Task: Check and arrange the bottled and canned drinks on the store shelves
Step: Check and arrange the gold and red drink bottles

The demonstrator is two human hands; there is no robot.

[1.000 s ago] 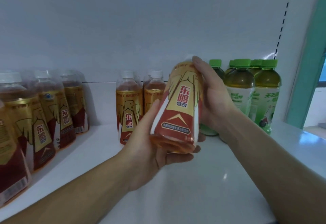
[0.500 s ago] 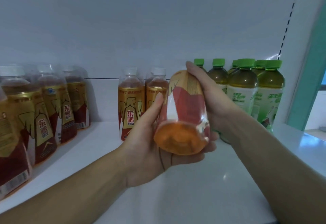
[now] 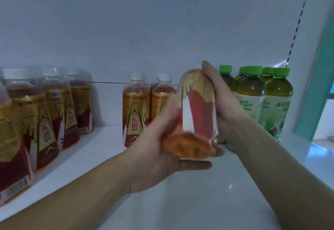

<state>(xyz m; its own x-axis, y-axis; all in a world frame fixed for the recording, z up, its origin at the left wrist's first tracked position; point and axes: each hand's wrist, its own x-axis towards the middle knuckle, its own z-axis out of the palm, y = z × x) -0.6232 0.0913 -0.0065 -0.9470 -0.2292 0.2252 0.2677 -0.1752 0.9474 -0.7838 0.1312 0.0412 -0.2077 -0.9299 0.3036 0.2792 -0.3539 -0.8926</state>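
Above the shelf (image 3: 180,202), the bottle (image 3: 197,114) lay tipped, base toward the camera, neck toward the back panel (image 3: 162,30); left hand (image 3: 155,150) cradled and gripped its base, right hand (image 3: 220,99) clasped its right side.

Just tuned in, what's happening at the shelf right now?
A person holds one red-and-gold bottle in both hands above the white shelf, tipped so its base faces the camera. The left hand cups it from below and the right hand wraps its upper part. Matching bottles stand behind it, a row of the same drink stands at the left, and green-capped bottles stand at the right. The held one is not yet set down.
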